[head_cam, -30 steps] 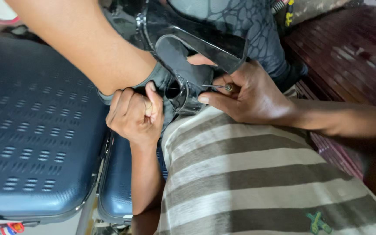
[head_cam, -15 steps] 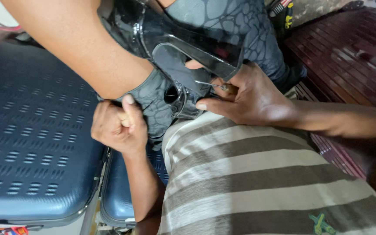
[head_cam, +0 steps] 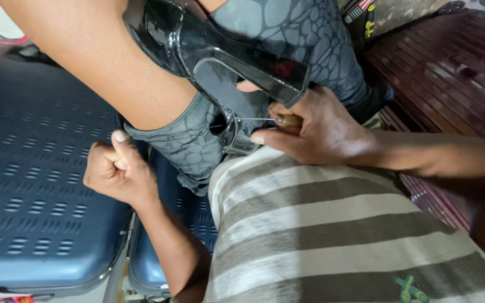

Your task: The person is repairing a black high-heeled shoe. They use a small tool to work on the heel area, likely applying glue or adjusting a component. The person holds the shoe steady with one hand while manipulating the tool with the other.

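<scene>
A: Nearest?
B: Striped cloth (head_cam: 332, 235) across the lap. Left hand (head_cam: 120, 171), fist closed on something small I can't make out, left of the shoe.
A: Farther?
B: Right hand (head_cam: 315, 132), fingers clamped on an awl (head_cam: 279, 120), touching the glossy black shoe (head_cam: 225, 62); its axis points left into the grey patterned upper (head_cam: 197, 148).

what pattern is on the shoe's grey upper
A dark crackle pattern on the grey upper, seen in the head view.
</scene>
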